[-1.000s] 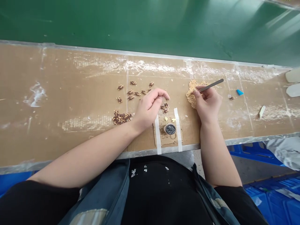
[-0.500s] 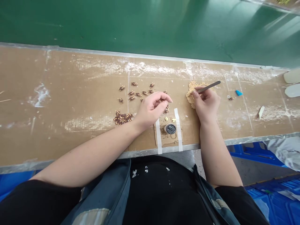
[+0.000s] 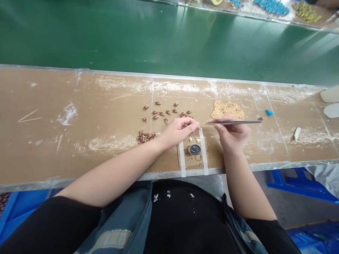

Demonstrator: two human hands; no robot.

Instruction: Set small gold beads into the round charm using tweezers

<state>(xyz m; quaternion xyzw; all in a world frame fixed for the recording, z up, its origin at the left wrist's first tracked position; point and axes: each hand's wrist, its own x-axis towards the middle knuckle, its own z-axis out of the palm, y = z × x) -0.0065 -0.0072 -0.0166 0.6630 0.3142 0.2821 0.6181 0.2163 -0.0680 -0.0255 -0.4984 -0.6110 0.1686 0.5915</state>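
My right hand (image 3: 234, 134) grips metal tweezers (image 3: 243, 122), whose thin tips point left toward my other hand. Behind it lies a spread of small yellow beads (image 3: 227, 108). My left hand (image 3: 182, 129) is closed, thumb against the fingers, at a small pale piece too tiny to identify. Just in front of that hand stands a small round pot with dark contents (image 3: 195, 149), between two white tape strips (image 3: 204, 155). Several small brown and yellow pieces (image 3: 161, 113) lie in loose rows beyond my left hand, and a brown heap (image 3: 145, 137) sits left of its wrist.
A blue piece (image 3: 269, 112) and a white sliver (image 3: 297, 133) lie to the right on the cardboard-covered table (image 3: 106, 106). Two thin sticks (image 3: 29, 116) are far left. Beyond the green surface (image 3: 132, 38) are blue pieces (image 3: 272, 6) and yellow-green ones (image 3: 306, 12).
The tweezers have swung from pointing up and right to nearly level, with their tips toward my left hand. My left hand has moved slightly right. The view has shifted, showing more at the top and left.
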